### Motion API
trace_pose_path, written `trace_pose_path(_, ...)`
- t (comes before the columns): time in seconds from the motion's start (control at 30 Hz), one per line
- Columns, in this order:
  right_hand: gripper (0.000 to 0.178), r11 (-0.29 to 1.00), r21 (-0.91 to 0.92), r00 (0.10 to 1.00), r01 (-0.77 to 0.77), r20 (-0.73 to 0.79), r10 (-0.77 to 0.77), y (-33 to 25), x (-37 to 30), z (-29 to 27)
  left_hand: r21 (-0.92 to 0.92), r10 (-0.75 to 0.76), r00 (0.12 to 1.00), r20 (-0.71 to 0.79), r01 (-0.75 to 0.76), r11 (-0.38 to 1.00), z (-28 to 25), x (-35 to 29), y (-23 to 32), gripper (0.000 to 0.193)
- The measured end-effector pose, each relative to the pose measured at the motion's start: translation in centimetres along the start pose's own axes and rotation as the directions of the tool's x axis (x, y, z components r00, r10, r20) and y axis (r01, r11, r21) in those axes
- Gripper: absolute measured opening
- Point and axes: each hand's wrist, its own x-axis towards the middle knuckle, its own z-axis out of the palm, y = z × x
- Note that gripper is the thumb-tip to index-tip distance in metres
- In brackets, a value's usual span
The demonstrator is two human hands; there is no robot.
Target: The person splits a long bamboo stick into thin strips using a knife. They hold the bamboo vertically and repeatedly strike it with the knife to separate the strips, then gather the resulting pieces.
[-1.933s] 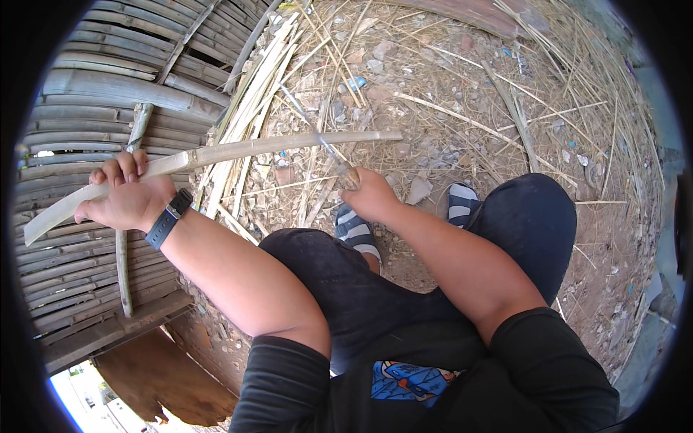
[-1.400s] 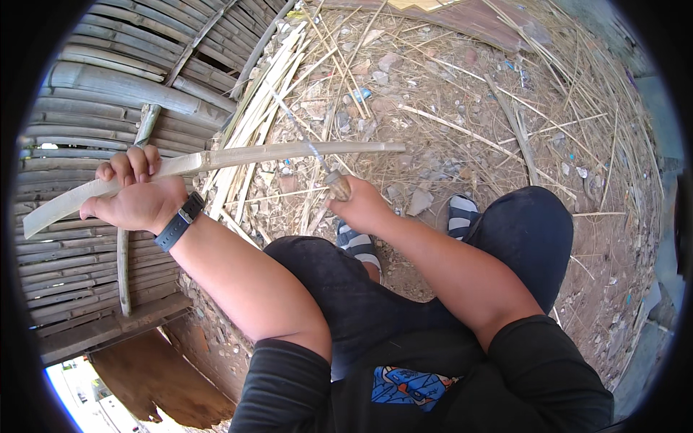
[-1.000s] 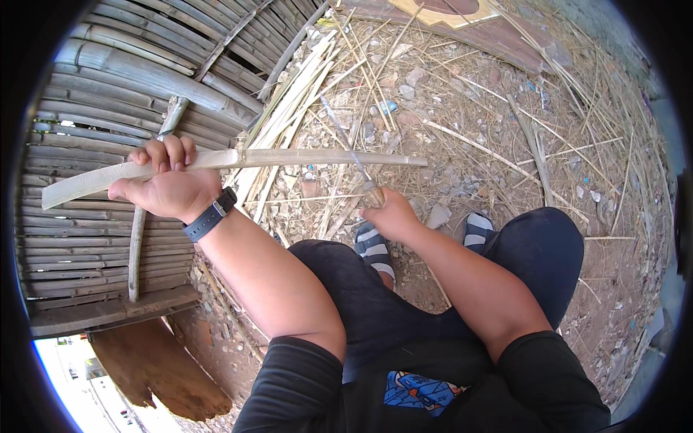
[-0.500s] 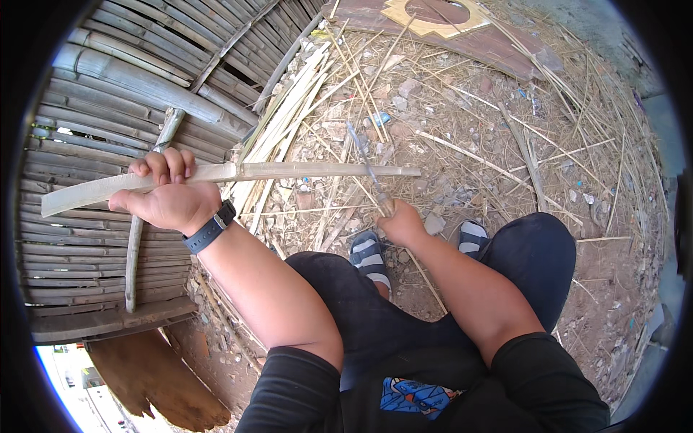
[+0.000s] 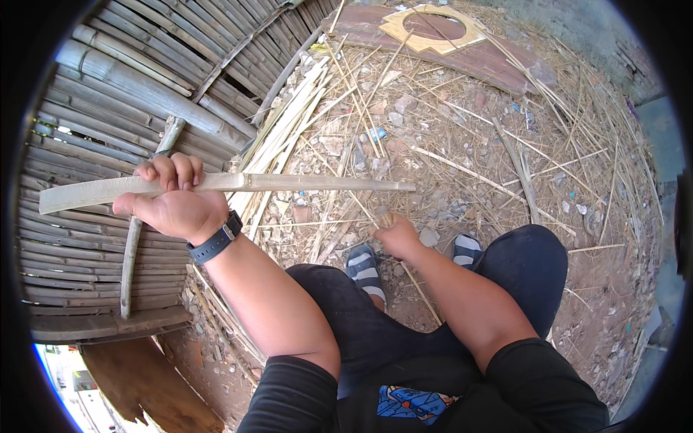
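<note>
A long split bamboo strip lies level across my view, with a raised node near its middle. My left hand is closed round its wider left part, palm up, with a dark watch on the wrist. Below the strip's thin right end, my right hand grips a knife by its handle. The knife's blade points away from me and upward past the strip. It is hard to make out against the littered ground, and I cannot tell whether it touches the bamboo.
A bamboo slat wall rises on the left. Pale split strips lie in a pile beside it. Stones, straw and loose sticks cover the ground. A brown board bearing a yellow frame lies at the far side. My sandalled feet are below.
The bamboo strip has dropped slightly in view, its right end most. The knife blade, plainer before across the strip's right end, is now harder to see. Both hands keep their grip.
</note>
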Motion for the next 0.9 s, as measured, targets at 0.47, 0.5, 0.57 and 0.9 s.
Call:
trace_pose_path(0.47,0.038,0.984,-0.077,0.987,-0.159,-0.033,0.157,5.0,2.3,-1.1,-0.025,-0.016,0.998,-0.057,0.014,1.000,-1.6,0.5,0.0,0.065)
trace_pose_path(0.5,0.039,0.992,-0.074,0.995,-0.098,-0.014,0.097,4.4,2.4,-0.7,-0.029,-0.015,0.999,-0.049,0.014,0.999,-1.5,0.6,0.0,0.064)
trace_pose_path(0.57,0.039,0.997,-0.072,0.999,0.025,0.029,-0.023,1.3,1.6,0.5,-0.033,-0.012,0.999,-0.044,0.011,0.999,-1.0,0.3,0.3,0.064)
trace_pose_path(0.9,0.039,0.930,-0.357,0.992,-0.088,-0.118,0.049,1.5,-0.7,-0.7,0.036,0.005,0.995,-0.099,-0.001,0.999,-1.5,0.3,0.9,0.064)
